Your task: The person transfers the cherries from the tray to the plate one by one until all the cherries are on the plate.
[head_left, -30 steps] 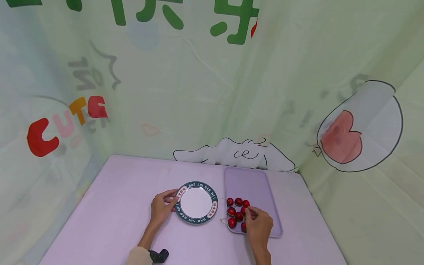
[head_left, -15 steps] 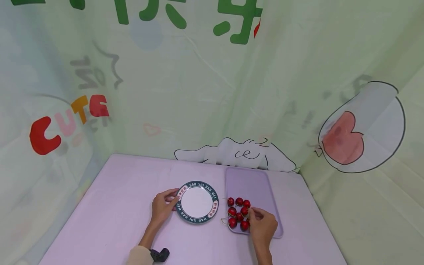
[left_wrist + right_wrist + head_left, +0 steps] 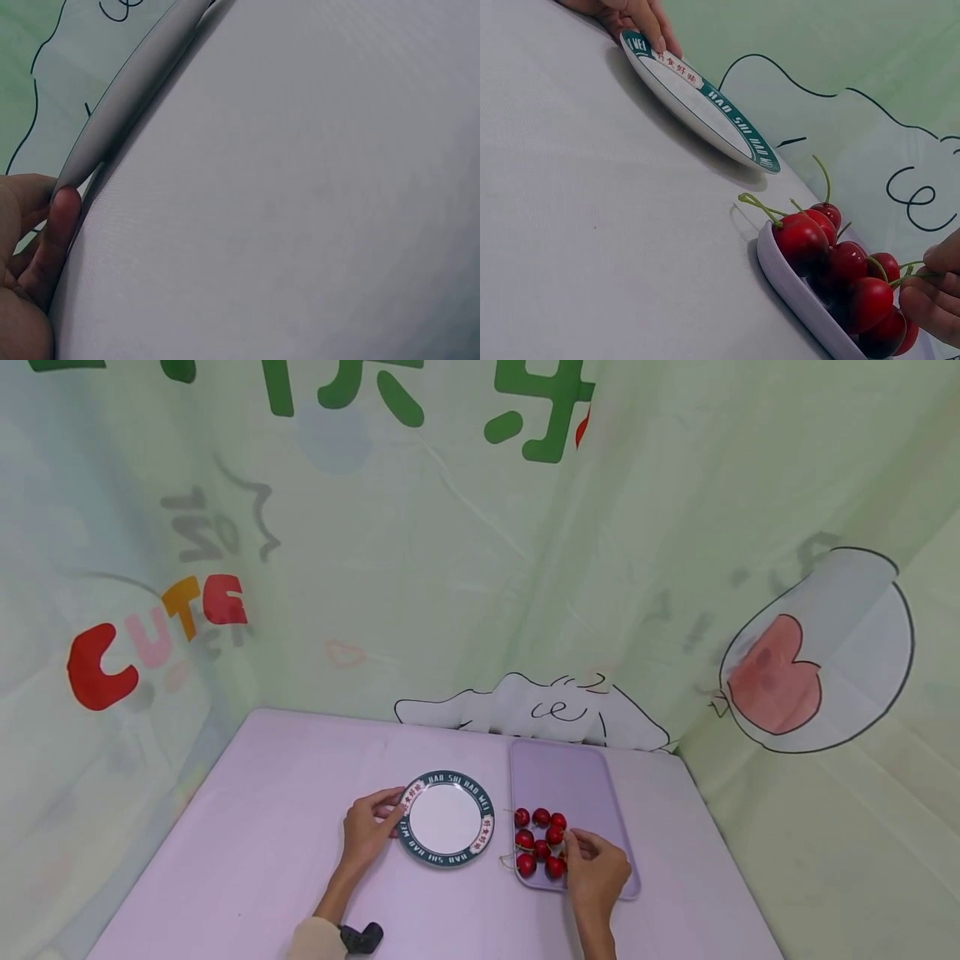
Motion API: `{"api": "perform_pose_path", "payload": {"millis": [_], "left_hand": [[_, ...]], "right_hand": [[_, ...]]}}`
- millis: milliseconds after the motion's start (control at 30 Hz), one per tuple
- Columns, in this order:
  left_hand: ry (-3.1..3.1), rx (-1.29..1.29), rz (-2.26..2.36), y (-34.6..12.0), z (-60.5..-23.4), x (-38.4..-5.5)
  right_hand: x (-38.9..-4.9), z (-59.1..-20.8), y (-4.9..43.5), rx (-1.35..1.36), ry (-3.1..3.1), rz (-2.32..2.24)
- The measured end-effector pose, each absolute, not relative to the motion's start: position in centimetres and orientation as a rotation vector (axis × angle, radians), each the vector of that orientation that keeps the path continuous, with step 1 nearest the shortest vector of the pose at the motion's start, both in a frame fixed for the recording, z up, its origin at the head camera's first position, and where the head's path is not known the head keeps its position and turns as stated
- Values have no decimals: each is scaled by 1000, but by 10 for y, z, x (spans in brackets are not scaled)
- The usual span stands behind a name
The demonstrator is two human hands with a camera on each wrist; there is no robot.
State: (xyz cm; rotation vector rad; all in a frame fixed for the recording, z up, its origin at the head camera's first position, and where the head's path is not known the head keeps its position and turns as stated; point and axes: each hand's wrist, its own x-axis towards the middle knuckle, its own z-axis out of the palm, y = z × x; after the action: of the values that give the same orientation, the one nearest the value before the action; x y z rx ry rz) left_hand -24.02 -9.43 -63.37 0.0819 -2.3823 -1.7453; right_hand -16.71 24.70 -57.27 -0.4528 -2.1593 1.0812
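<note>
Gripping the plate [image 3: 446,818] at lower centre in the head view is the left hand [image 3: 366,828]; the right hand [image 3: 598,870] has shifted right, uncovering cherries [image 3: 526,865] in the tray [image 3: 562,777]. At lower right in the right wrist view, it pinches a stem [image 3: 910,264], seemingly lifting nothing yet.

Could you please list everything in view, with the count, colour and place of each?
Cherries: at least eight, red with green stems, clustered in the tray's near left part
Tray: one, lilac, right of the plate
Plate: one, white with a dark green lettered rim, left of the tray
Table: one, pale lilac-pink, beneath the tray
Backdrop: pale green printed cloth, behind and beside the table
Left hand: one, gripping the plate's left edge
Right hand: one, over the tray, pinching a cherry stem
Sleeve: one, beige, on the left arm
Wrist device: one, black, by the left sleeve
</note>
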Motion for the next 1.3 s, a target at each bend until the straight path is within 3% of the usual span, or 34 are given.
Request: {"api": "perform_pose_path", "payload": {"millis": [1300], "left_hand": [[-2397, 79, -1748, -93, -628, -236]], "right_hand": [[-167, -568, 243, -423, -1903, 1471]]}}
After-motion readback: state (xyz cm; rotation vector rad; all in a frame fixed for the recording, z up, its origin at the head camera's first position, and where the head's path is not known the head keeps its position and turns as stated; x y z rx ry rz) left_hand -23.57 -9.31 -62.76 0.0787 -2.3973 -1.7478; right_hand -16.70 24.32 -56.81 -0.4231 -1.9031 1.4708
